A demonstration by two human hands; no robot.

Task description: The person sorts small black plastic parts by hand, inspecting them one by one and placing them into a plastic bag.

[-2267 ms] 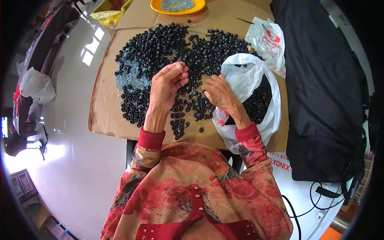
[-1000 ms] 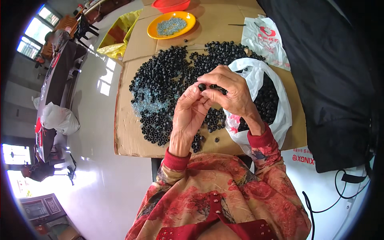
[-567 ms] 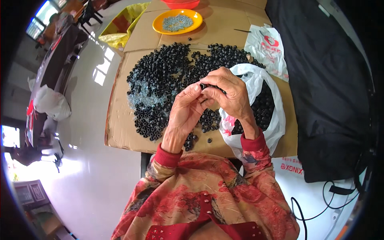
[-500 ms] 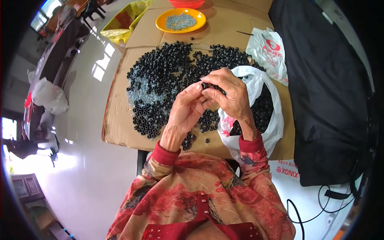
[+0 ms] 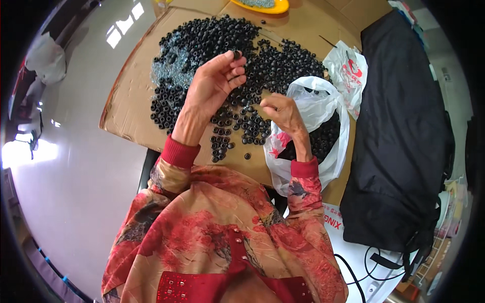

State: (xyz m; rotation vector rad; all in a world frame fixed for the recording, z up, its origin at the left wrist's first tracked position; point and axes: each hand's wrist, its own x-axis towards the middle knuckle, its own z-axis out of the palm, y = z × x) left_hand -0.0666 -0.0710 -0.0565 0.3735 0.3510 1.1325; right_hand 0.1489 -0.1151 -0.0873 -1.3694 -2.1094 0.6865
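Note:
Between thumb and forefinger, my left hand pinches a small black ring-like part; its other fingers are loosely curled. Below it spreads a wide heap of similar black round parts, many with a hole in the middle. My right hand is closed beside the mouth of a white plastic bag, and whatever its curled fingers may hold is hidden. More black parts fill the bag. Small clear pieces lie among the heap's left side.
Cardboard covers the table. A yellow plate of small grey-blue pieces sits at the far edge. A flattened white bag lies right of the heap, beside a long black fabric cover. Black cable hangs at lower right.
My hands, together around one black part before, have come apart. The left keeps the part and is now farther left; the right has drawn back beside the bag. The whole view has shifted.

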